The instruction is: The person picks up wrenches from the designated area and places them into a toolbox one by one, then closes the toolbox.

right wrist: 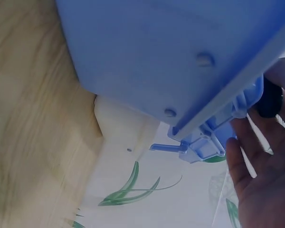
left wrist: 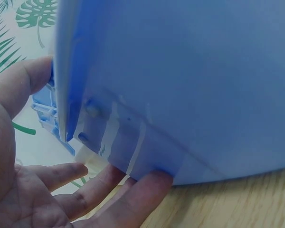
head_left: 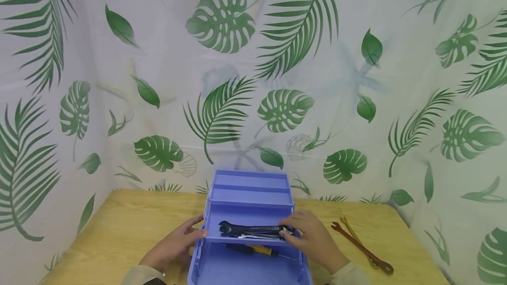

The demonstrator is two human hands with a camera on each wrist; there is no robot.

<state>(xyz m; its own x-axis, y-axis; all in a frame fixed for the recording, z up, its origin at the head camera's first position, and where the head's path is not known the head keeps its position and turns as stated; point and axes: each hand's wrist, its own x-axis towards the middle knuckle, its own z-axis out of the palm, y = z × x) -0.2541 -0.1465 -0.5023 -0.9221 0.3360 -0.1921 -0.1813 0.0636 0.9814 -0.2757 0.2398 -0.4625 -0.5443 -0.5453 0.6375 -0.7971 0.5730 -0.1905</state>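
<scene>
A blue toolbox [head_left: 245, 272] stands unfolded, its raised tray [head_left: 249, 214] holding a dark open-ended wrench [head_left: 253, 229] and silver wrenches [head_left: 263, 235]. My left hand [head_left: 176, 243] grips the box's left side; in the left wrist view the thumb lies at the rim and the fingers [left wrist: 142, 194] touch the outer wall. At the tray's right end my right hand [head_left: 313, 239] pinches the dark wrench between thumb and fingers. The right wrist view shows a dark end [right wrist: 270, 100] by that hand. Below the tray lies a screwdriver [head_left: 259, 250] with a black and yellow handle, partly hidden.
On the wooden table [head_left: 130, 219], right of the box, a reddish-brown wrench [head_left: 362, 247] crosses a yellowish wrench [head_left: 352, 232]. Behind the table hangs a leaf-printed curtain [head_left: 245, 69], close to the box's upper compartments [head_left: 251, 181].
</scene>
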